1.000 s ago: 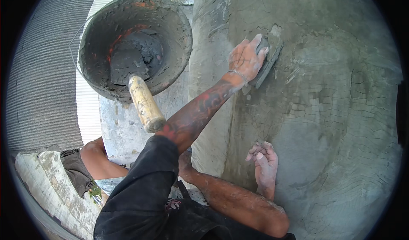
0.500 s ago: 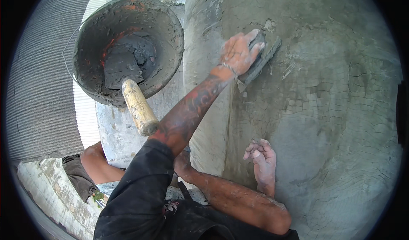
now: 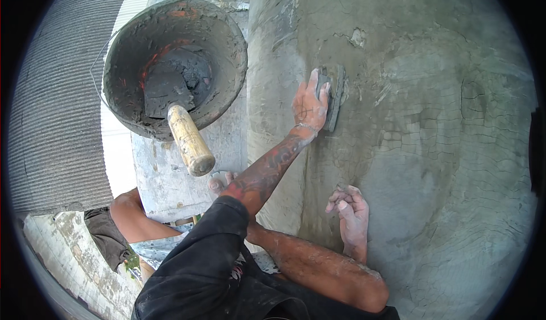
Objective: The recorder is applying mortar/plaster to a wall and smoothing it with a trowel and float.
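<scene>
My left hand (image 3: 309, 107) is closed around a grey-caked float (image 3: 336, 99), which lies against the cement surface (image 3: 421, 166). Its fingers and wrist are dusted with cement. Lower right, my right hand (image 3: 350, 217) hangs loosely curled, thumb apart from the bent fingers, with nothing visible in it. A bent bare leg (image 3: 318, 266) hides the arm below that wrist. To the left of my left hand is a bucket (image 3: 227, 47) coated with mortar. Dark wet mortar (image 3: 196, 73) lies inside, and a trowel with a wooden handle (image 3: 190, 141) rests in it.
The bucket stands on a pale, stained ledge (image 3: 165, 189) with its wire handle off to one side. Grey corrugated roofing (image 3: 62, 109) runs down the far left. Toes (image 3: 219, 182) show by my left forearm. Cracks and a small rough patch (image 3: 358, 37) mark the cement surface.
My left hand and the float have moved left and nearer to me, and the float has turned more upright in view. Toes have come into sight beside the forearm. My right hand is unmoved.
</scene>
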